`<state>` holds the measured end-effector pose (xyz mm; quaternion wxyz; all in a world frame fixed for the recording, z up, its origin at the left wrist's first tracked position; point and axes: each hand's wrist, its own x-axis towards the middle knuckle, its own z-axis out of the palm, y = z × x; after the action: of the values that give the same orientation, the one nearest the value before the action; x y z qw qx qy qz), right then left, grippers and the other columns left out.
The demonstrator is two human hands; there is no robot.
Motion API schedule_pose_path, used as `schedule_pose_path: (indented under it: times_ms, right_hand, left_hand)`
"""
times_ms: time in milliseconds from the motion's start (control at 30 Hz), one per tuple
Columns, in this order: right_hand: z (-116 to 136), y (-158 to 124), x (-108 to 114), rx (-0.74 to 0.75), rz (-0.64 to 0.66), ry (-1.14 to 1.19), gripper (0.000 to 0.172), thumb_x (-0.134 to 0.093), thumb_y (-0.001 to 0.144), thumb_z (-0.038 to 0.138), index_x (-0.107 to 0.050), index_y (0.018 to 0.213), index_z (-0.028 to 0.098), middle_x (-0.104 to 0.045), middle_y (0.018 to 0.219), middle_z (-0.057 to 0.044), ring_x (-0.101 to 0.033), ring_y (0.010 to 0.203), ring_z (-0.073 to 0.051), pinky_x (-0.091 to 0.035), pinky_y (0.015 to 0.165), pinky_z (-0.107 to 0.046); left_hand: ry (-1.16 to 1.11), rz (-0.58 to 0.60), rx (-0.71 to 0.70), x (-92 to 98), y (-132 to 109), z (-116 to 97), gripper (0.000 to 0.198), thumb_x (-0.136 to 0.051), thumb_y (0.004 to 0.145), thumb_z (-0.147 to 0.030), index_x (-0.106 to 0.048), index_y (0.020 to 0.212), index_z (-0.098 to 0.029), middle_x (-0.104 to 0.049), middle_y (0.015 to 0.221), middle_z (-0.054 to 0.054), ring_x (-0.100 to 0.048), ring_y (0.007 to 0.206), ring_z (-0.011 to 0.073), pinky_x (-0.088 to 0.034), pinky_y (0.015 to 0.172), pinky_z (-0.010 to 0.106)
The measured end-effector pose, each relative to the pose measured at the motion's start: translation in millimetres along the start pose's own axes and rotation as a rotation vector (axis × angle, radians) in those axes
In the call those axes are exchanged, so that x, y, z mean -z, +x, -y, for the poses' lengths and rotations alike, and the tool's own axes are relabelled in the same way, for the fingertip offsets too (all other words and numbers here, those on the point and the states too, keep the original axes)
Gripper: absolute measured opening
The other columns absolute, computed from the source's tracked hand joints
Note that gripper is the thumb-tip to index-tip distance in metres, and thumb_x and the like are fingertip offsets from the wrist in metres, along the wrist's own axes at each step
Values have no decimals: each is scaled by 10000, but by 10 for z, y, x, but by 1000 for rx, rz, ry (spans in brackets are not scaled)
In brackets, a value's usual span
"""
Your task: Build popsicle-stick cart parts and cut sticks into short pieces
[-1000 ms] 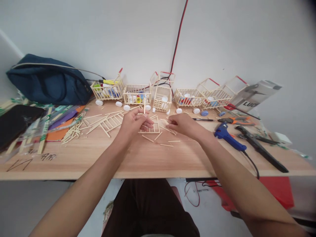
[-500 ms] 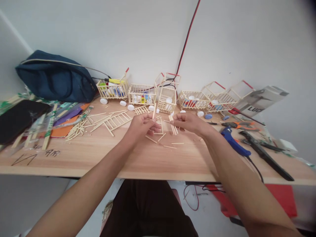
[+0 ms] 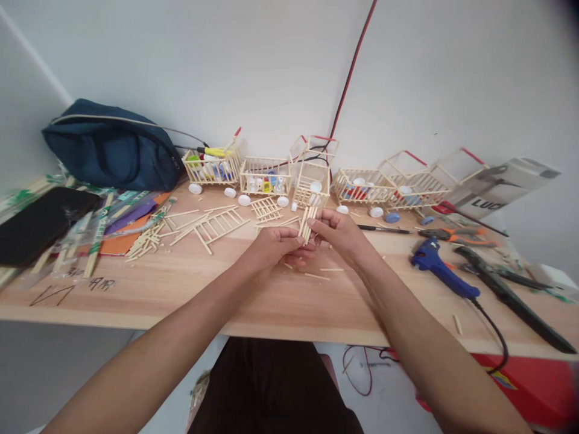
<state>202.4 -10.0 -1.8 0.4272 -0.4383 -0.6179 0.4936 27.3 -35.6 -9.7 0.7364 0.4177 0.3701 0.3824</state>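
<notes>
Several short wooden sticks (image 3: pixel 308 222) stand nearly upright, side by side in a small bundle, between my two hands above the table. My left hand (image 3: pixel 279 248) pinches the lower left part of the bundle between thumb and fingers. From the other side, my right hand (image 3: pixel 337 234) is closed on the same sticks, its thumb pressed across them. Behind the hands lies a small slatted stick panel (image 3: pixel 266 209). A larger ladder-like stick frame (image 3: pixel 221 227) rests to the left. Loose sticks (image 3: pixel 317 276) are scattered below the hands.
Small stick-built carts with white wheels line the wall, including a filled cart (image 3: pixel 212 169). To the right lie a blue glue gun (image 3: pixel 443 268), orange-handled pliers (image 3: pixel 470 237) and a long black tool (image 3: pixel 515 301). A blue bag (image 3: pixel 113 147) and a phone (image 3: pixel 43 223) occupy the left.
My hands have come together. The left one moved right with its stick and now meets the sticks in my right hand, which are raised slightly. The view has shifted a little.
</notes>
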Motion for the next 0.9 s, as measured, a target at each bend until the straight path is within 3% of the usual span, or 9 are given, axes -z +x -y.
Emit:
schedule_pose_path:
  times_ms: [300, 600, 767, 900]
  right_hand:
    - [-32, -16, 16, -32, 38, 44, 356, -735, 720, 496, -594, 714, 169, -595, 631, 24, -507, 547, -77, -401, 515, -214]
    - [2, -18, 59, -73, 1, 80, 367, -773, 685, 473, -581, 656, 162, -578, 579, 34, -477, 511, -64, -366, 491, -212]
    - [-20, -15, 84, -61, 1, 69, 367, -753, 706, 488, -584, 678, 164, -586, 598, 29, -476, 516, -66, -369, 496, -215]
    - [-17, -21, 73, -37, 0, 62, 366, -744, 706, 500, -583, 686, 171, -586, 611, 27, -485, 530, -74, -387, 504, -217]
  left_hand:
    - [37, -19, 16, -22, 22, -16, 103, -736, 747, -173, -723, 801, -86, -750, 818, 124, -714, 696, 169, -549, 541, 200]
    - [-24, 66, 59, -7, -1, -22, 189, -645, 851, -215, -723, 954, -78, -740, 997, 178, -726, 852, 209, -586, 652, 253]
    - [11, 110, 18, -6, -21, -26, 266, -730, 780, -228, -717, 1006, -87, -718, 1091, 179, -713, 920, 219, -575, 712, 260]
    - [46, 73, -3, -13, -10, -4, 278, -769, 738, -232, -719, 974, -95, -731, 1055, 166, -713, 905, 214, -570, 703, 261]
